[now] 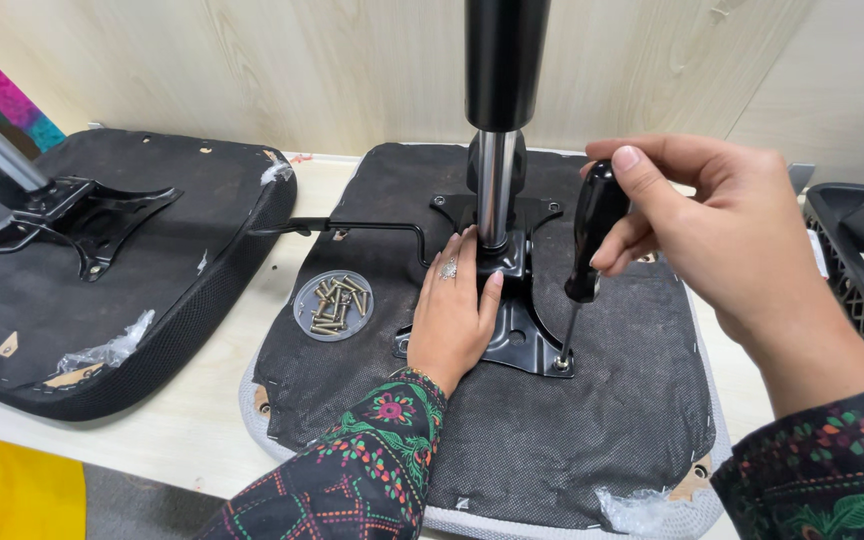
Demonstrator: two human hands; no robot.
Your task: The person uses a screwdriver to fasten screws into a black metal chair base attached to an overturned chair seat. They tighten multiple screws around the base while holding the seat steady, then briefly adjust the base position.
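Right hand [722, 225] closed around the black handle of a screwdriver [588, 250], fingers curled, thumb on top; the wrist comes in from the right and near side, patterned sleeve at the frame's corner. The shaft runs down and slightly left, its tip on a screw [559, 364] at the near-right corner of the black metal mounting plate [517, 335]; whether the tip is seated in the head is hard to tell. Left hand [455, 315] open and flat, palm down, holding nothing, fingers pointing far and pressing on the plate just left of the chrome gas-lift column [493, 185], fingertips touching its base. The plate sits on an upturned seat cushion [592, 440] with black fabric underside, lying on a pale table [192, 420]. Small clear dish of brass screws [333, 304] on the cushion, just left of the left hand. Black lever rod [372, 226] runs left from the plate. A second upturned seat [102, 290] lies well left.
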